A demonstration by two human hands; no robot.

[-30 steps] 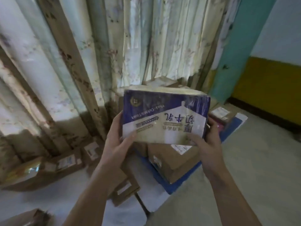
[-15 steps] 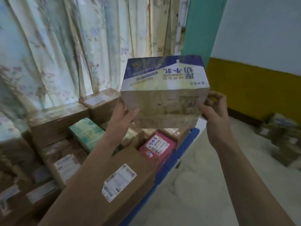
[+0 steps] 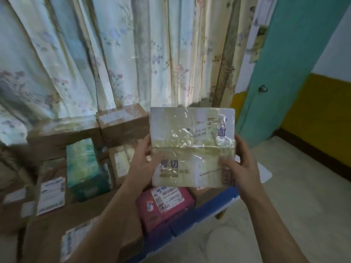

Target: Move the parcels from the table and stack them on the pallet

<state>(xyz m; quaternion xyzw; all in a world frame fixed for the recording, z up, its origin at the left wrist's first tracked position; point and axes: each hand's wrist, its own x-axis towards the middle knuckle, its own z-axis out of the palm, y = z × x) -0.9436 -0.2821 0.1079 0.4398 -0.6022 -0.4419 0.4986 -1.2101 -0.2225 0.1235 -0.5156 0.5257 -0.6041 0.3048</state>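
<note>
1. Since half a second ago you have tipped the white taped parcel [image 3: 192, 147] toward you: its broad taped face now looks up at the camera, where its blue-printed top showed before, and it sits lower, over the stack.
2. Your left hand [image 3: 146, 162] grips the parcel's left edge, thumb on the top face; your right hand [image 3: 240, 164] grips the right edge the same way. Both hands are clamped on it, and it hangs in the air, touching nothing below.
3. Directly beneath it lie a pink parcel [image 3: 167, 204] and brown cardboard boxes [image 3: 121, 126] on the blue pallet [image 3: 209, 211]; a green wrapped parcel [image 3: 85, 168] sits to the left, the floral curtain [image 3: 114, 54] behind.
4. By my reading, you are in the placing step: carried over, not yet set down.
5. Next, you probably need a flat spot. The pink parcel looks soft and low, so the boxes behind may carry it better. Lower it level before you let go.
</note>
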